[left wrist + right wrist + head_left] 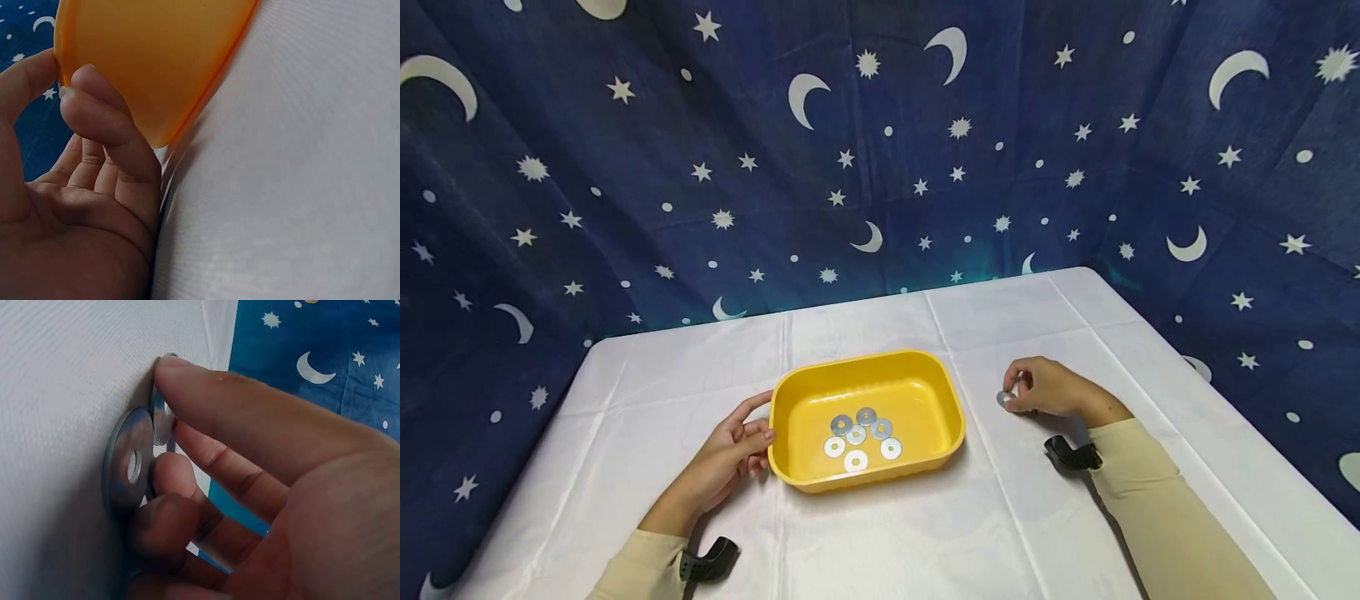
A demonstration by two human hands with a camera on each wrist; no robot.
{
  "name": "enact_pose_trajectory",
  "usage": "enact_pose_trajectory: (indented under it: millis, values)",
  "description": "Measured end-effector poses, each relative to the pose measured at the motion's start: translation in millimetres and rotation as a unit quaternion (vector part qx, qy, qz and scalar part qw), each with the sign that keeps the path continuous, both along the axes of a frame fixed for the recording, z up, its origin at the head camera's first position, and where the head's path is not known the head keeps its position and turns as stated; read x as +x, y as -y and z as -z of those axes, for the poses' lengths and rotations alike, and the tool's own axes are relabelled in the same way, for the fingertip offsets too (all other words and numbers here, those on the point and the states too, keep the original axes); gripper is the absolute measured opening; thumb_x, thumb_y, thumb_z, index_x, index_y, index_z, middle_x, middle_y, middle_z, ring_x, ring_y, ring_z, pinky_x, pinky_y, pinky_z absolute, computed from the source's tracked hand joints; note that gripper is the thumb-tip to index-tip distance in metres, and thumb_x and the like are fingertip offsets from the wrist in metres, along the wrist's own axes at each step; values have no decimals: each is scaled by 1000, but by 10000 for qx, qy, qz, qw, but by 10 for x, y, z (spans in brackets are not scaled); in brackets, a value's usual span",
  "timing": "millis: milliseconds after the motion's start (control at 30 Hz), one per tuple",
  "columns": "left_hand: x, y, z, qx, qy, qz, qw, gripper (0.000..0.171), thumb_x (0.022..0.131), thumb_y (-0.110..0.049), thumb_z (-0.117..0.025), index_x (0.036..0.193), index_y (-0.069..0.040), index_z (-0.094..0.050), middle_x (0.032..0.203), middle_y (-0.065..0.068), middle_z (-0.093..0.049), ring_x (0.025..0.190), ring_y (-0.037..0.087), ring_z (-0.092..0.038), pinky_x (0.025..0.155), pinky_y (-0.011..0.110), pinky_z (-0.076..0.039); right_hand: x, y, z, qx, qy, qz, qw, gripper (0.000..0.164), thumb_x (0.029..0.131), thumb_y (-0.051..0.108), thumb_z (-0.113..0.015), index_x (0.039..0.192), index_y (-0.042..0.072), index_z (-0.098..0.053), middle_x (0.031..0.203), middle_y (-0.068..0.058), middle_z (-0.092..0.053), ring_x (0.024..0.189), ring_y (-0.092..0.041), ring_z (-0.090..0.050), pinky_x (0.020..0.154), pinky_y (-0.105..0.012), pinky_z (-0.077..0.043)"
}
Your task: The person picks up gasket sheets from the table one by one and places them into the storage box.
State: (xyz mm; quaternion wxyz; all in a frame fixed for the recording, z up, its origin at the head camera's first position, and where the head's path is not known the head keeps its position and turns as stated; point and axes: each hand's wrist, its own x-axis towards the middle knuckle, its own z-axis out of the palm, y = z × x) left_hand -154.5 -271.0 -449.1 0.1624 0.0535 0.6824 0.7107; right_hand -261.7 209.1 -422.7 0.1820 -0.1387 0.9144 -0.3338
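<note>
A yellow tray (925, 450) sits on the white table, holding several flat metal washers (856, 461) near its middle. The left hand (733, 450) grips the tray's left end. In the left wrist view, its thumb meets the rim and curled fingers (106, 115) lie by the outer wall. To the right of the tray, low at the tabletop, the right hand (1048, 387) has thumb and fingers at the edges of a washer (164, 419), pinching it. A second washer (130, 464) is close beside these fingertips. The washer's far edge is partly hidden by the thumb.
A white cloth (895, 550) covers the table. Behind and to both sides hangs a dark blue curtain (820, 167) with moons and stars. Black straps (1071, 454) are worn on both wrists, over beige sleeves (1165, 500).
</note>
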Motion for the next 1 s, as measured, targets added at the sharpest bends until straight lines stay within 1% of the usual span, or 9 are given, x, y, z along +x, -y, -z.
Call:
enact_pose_trajectory:
  millis: [267,433,700,867,1000]
  values:
    - [7,0,-2,3,-37,-21,10000,67,102,-13,-55,156,-10,-16,95,-3,-62,63,7,-55,56,16,-48,23,33,-5,134,-39,19,9999,24,83,12,-77,98,3,-61,68,-2,-49,60,-15,-46,53,-25,-37]
    - [5,1,-2,13,-55,10,10000,68,102,-12,-55,157,-9,-15,95,-2,-62,63,7,-56,55,16,-48,37,59,-3,206,51,77,9997,24,84,11,-76,100,3,-59,71,-3,-49,62,-16,-47,54,-25,-38]
    - [-4,2,-26,-19,1,-31,10000,67,102,-12,-55,157,-11,-16,96,-1,-62,63,8,-55,56,15,-48,21,110,18,82,-117,72,9999,24,84,9,-76,98,6,-57,79,-4,-48,64,-17,-51,56,-25,-43]
    - [5,6,-6,41,13,16,10000,68,102,-12,-55,157,-10,-15,96,-1,-62,63,8,-56,56,16,-48,21,137,53,13,-103,49,9999,26,84,8,-77,99,7,-55,81,-5,-50,63,-18,-53,56,-26,-47]
    - [7,11,12,62,-8,-11,10000,67,102,-12,-56,157,-11,-17,96,-1,-62,63,8,-56,56,15,-48,28,155,62,-21,-125,59,9999,27,84,6,-76,101,8,-55,81,-6,-51,62,-18,-53,56,-27,-48]
